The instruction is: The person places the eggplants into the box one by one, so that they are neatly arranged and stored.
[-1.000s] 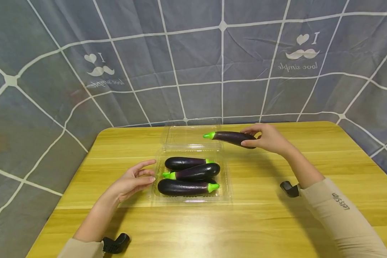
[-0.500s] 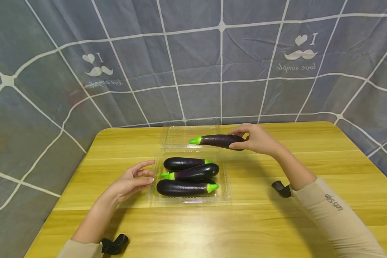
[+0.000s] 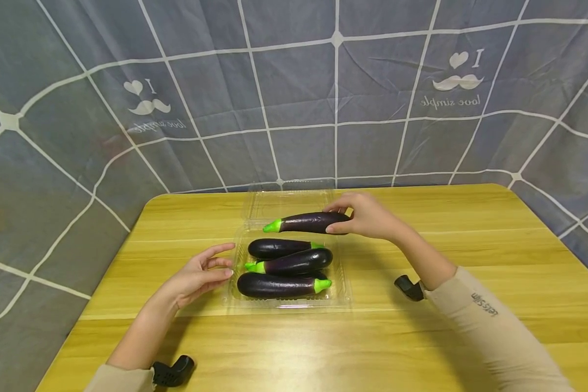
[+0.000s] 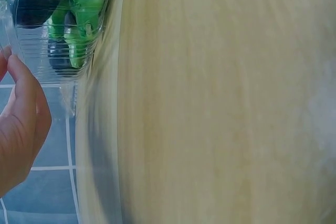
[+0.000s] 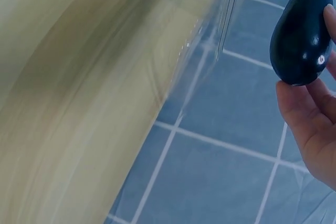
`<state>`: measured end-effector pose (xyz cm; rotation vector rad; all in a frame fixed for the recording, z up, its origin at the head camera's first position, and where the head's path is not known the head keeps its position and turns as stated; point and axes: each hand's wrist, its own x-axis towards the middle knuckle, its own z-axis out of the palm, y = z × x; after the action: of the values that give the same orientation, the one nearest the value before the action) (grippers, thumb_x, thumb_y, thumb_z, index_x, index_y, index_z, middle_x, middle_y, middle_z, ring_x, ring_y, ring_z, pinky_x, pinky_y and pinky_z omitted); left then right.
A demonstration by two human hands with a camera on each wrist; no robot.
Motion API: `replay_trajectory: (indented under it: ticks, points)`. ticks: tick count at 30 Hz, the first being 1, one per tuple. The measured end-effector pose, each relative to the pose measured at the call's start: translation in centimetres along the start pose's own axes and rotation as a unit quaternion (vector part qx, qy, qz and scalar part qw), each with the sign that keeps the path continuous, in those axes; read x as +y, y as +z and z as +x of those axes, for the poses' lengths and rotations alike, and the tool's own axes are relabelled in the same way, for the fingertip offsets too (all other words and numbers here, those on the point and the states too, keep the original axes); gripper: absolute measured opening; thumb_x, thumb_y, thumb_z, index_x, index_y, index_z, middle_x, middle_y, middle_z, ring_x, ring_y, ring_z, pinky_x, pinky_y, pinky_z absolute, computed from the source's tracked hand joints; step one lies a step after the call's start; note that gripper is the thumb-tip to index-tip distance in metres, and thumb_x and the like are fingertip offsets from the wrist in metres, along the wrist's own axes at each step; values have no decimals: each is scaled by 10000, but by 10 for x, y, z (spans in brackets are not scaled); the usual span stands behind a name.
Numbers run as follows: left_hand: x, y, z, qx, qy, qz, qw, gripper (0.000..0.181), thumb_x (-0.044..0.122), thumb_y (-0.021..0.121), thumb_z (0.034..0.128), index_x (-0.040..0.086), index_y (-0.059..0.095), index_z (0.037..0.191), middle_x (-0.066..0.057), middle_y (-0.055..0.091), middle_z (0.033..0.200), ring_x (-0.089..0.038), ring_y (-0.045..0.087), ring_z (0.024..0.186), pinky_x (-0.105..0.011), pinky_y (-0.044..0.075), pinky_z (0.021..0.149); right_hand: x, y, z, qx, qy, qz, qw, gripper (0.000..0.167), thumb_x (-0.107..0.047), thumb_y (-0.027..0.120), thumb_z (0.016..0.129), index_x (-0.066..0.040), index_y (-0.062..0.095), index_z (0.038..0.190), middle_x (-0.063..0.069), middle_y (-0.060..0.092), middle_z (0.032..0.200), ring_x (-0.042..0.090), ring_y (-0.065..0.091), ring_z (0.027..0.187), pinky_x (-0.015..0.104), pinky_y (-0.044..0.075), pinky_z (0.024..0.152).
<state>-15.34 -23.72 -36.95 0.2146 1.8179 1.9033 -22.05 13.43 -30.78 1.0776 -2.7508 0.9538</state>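
In the head view, my right hand (image 3: 369, 216) grips the thick end of an eggplant (image 3: 304, 222), its green stem pointing left. This eggplant is held above the back part of a clear plastic clamshell box (image 3: 344, 298). In the right wrist view the eggplant (image 5: 302, 40) sits between thumb and fingers. Several more eggplants lie in the box, among them a back one (image 3: 276, 248), a slanted one (image 3: 296, 262) and a front one (image 3: 274, 285); another is partly hidden beneath. My left hand (image 3: 198, 277) is at the box's left edge, fingers relaxed; firm contact is unclear.
The box's transparent lid (image 3: 291, 204) lies folded back behind it on the wooden table (image 3: 294, 348). A grey gridded cloth (image 3: 294, 109) hangs beyond the table's back edge and along both sides.
My right hand has carried the eggplant leftward and slightly nearer, from right of the lid to over the box's back part. My left hand and the other eggplants stay in place.
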Motion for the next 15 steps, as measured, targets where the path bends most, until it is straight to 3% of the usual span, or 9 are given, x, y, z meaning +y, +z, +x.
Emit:
replay_trajectory:
  ticks: [9, 15]
  points:
    - [-1, 1, 2, 36, -44, -21, 10000, 663, 4, 617, 873, 36, 266, 1435, -36, 531, 1029, -84, 582, 831, -227, 506, 758, -9, 15, 14, -282, -240, -31, 9993, 375, -270, 761, 783, -70, 684, 1091, 31, 665, 1027, 173, 585, 919, 412, 483, 778]
    - [-1, 1, 2, 74, -65, 5, 10000, 654, -8, 607, 876, 26, 265, 1433, -43, 530, 1030, -84, 582, 834, -232, 505, 765, -10, 25, 20, -474, -219, -42, 9986, 356, -250, 762, 783, -69, 686, 1079, 36, 668, 1026, 194, 587, 899, 390, 486, 774]
